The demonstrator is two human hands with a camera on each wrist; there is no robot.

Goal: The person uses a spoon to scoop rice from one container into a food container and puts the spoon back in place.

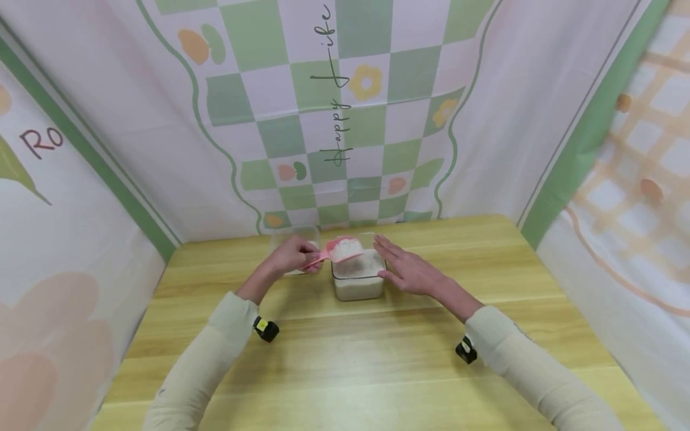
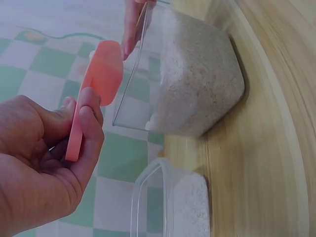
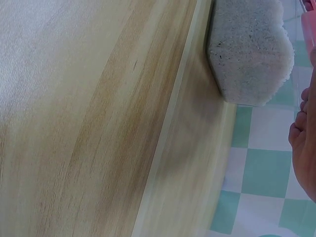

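In the head view my left hand (image 1: 293, 254) grips the handle of a pink scoop (image 1: 325, 254). A heap of white rice (image 1: 347, 248) fills the scoop, which is over a clear square container (image 1: 358, 291). That container holds a deep layer of rice, seen through its wall in the left wrist view. My right hand (image 1: 412, 273) has its fingers extended along the container's right side, fingertips at the rim. To the left, partly hidden behind my left hand, stands a second clear container (image 2: 165, 197) with a lower white layer inside.
The wooden table (image 1: 345, 359) carries both containers near its back edge. A checked green and white cloth (image 1: 307, 131) hangs right behind them, and more printed cloth hangs at both sides. A small black camera (image 1: 266, 329) is on the left wrist, another (image 1: 466, 350) on the right.
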